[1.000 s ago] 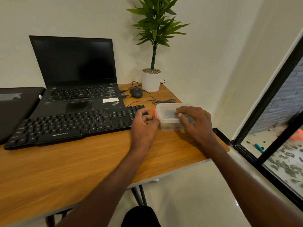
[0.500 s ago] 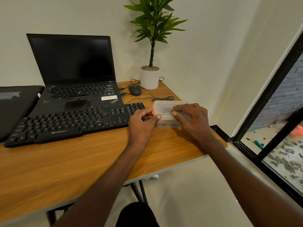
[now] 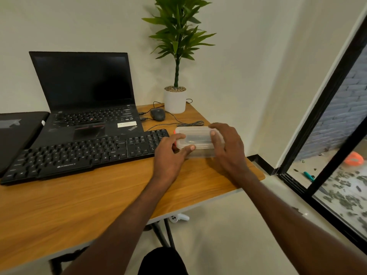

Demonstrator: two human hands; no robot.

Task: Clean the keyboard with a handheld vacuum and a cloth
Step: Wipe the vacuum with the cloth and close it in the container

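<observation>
The black keyboard [image 3: 83,153] lies on the wooden table [image 3: 99,205], in front of an open laptop [image 3: 85,96]. Just beside its right end sits a clear lidded plastic container [image 3: 198,138]; the left hand [image 3: 168,155] and right hand [image 3: 228,147] each have a curled grip on it.

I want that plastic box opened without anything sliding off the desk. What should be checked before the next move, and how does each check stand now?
1. Both hands on the plastic container: ok; left hand holds its near left corner, right hand its right end.
2. Container resting on the desk: ok.
3. Lid off: not ok, it sits closed.
4. Contents identified: cannot tell; only something dark shows through the lid.
5. Keyboard clear of the hands: ok, beside the left hand.
6. Margin from the desk's right edge: not ok, the container sits near it.
</observation>
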